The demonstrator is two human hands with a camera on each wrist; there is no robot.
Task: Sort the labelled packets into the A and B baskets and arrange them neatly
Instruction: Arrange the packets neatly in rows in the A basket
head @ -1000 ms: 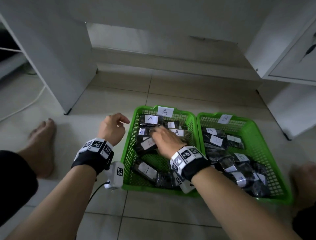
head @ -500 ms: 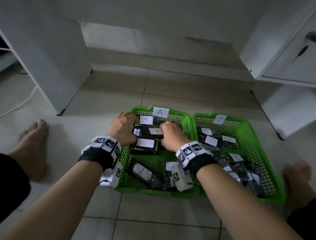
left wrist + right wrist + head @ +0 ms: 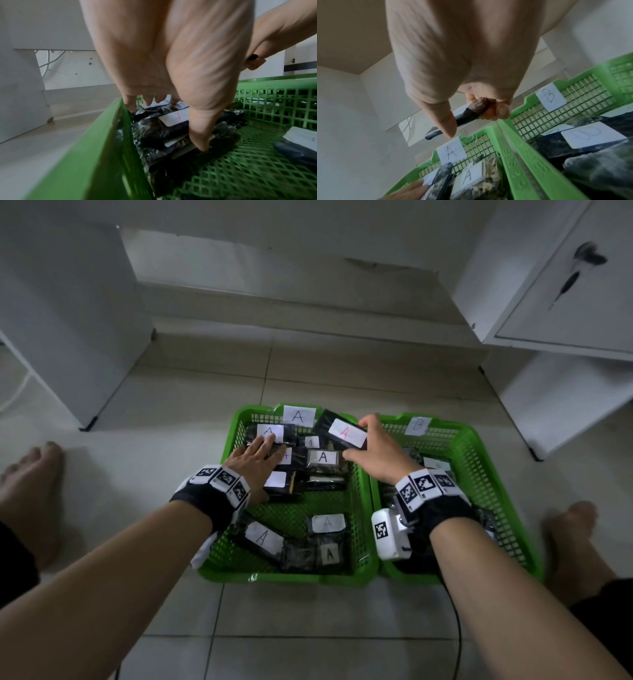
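Note:
Two green baskets sit side by side on the tiled floor: the A basket (image 3: 236,422) on the left and the B basket (image 3: 479,440) on the right. Each holds several dark packets with white labels. My left hand (image 3: 263,450) lies flat on a stack of A packets (image 3: 291,484) in the A basket's rear left. In the left wrist view its fingers (image 3: 147,101) reach over the stack and the thumb presses its near edge. My right hand (image 3: 363,436) pinches a dark packet with a red A label (image 3: 342,433), lifted over that basket's back right corner. The right wrist view shows this packet (image 3: 465,116) between thumb and fingers.
White cabinets stand at the left (image 3: 68,320) and right (image 3: 565,285), with a low step between them. My bare feet rest beside the baskets, left (image 3: 30,474) and right (image 3: 572,535). A black cable (image 3: 457,628) trails from my right wrist across the floor.
My right hand has lifted the red A packet up and to the right, off the stack. My left hand moved from the basket's left rim onto the stack and flattened there.

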